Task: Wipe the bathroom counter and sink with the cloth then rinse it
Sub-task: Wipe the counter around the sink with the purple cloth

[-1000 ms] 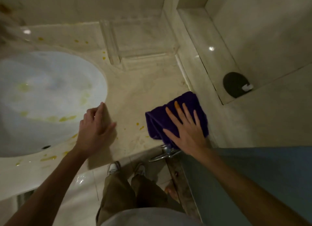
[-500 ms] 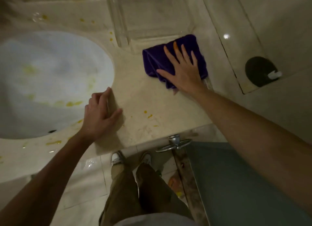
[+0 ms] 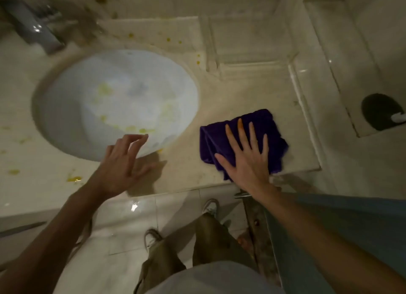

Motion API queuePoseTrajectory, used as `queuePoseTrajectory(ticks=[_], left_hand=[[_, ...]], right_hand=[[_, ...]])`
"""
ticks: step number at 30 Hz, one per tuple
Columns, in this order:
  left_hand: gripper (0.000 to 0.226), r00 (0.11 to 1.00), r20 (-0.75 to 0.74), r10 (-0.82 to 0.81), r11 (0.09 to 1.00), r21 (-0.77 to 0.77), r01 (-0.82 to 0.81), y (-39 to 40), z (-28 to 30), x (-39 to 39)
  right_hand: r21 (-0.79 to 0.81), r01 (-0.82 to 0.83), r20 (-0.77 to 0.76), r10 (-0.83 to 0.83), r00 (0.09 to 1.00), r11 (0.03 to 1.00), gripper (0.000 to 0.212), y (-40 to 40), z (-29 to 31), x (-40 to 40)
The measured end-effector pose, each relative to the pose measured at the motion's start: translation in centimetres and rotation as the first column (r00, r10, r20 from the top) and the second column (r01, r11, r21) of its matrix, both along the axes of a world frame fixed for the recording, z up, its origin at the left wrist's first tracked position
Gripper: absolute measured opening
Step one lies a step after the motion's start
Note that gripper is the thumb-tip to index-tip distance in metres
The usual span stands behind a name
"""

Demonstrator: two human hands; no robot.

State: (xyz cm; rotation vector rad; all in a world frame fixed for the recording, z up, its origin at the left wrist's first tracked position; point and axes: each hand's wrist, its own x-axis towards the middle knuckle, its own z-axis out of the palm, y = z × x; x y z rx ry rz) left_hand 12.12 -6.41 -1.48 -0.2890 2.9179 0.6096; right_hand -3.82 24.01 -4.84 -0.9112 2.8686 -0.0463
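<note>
A folded purple cloth [image 3: 272, 131] lies on the beige stone counter [image 3: 230, 96] near its front right corner. My right hand [image 3: 246, 159] presses flat on the cloth with fingers spread. The round white sink [image 3: 114, 100] sits left of it, smeared with yellow stains. My left hand [image 3: 123, 164] hovers at the sink's front rim, fingers loosely apart, holding nothing. Yellow drops [image 3: 74, 179] dot the counter left of the sink and behind it.
A chrome tap [image 3: 33, 27] stands at the back left, blurred. A raised stone ledge [image 3: 248, 43] runs behind the counter. A dark round object [image 3: 380, 111] sits on the tiled surface at right. A blue door [image 3: 340, 238] and its metal handle [image 3: 241, 194] are below the counter edge.
My right hand has dragged the cloth from the back ledge toward the counter's front edge. My left hand has lifted off the counter and opened by the sink rim. The view has shifted left.
</note>
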Motion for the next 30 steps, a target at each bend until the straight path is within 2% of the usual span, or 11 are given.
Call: queuePoseTrajectory(ticks=[3, 5, 9, 14, 18, 21, 25, 30], left_hand=[[0.116, 0.975, 0.129, 0.18, 0.983, 0.015, -0.183, -4.0, 0.6, 6.0], [0.135, 0.945, 0.203, 0.255, 0.967, -0.043, -0.251, -6.8, 1.2, 8.9], [0.151, 0.934, 0.257, 0.246, 0.96, -0.195, -0.199, -13.0, 1.3, 13.8], [0.15, 0.921, 0.233, 0.313, 0.935, -0.244, -0.256, -17.5, 0.3, 18.1], [0.139, 0.907, 0.191, 0.376, 0.919, -0.2, -0.339, -18.7, -1.5, 20.7], [0.133, 0.91, 0.162, 0.381, 0.919, -0.175, -0.353, -18.7, -2.0, 21.1], [0.132, 0.919, 0.146, 0.366, 0.925, -0.168, -0.341, -18.8, -2.3, 21.0], [0.137, 0.928, 0.13, 0.349, 0.929, -0.178, -0.325, -19.3, -2.8, 21.0]], right_hand=[[-0.027, -0.144, 0.032, 0.145, 0.989, 0.989, 0.083, -6.2, 0.2, 4.4], [-0.054, -0.264, 0.047, 0.267, 0.963, 0.963, 0.083, -10.8, 0.1, 7.6], [-0.042, -0.49, 0.033, 0.492, 0.87, 0.871, 0.078, -16.2, 0.1, 11.3], [0.037, -0.576, 0.002, 0.576, 0.817, 0.817, 0.074, -12.4, 0.5, 8.6], [0.117, -0.508, 0.01, 0.511, 0.86, 0.853, 0.075, -6.7, 1.0, 5.4], [0.117, -0.463, 0.041, 0.461, 0.886, 0.879, 0.077, -6.2, 1.2, 5.5], [0.117, -0.405, 0.021, 0.406, 0.914, 0.907, 0.076, -10.8, 1.1, 9.7], [-0.007, -0.597, 0.006, 0.597, 0.802, 0.802, 0.068, -25.2, 0.4, 17.7]])
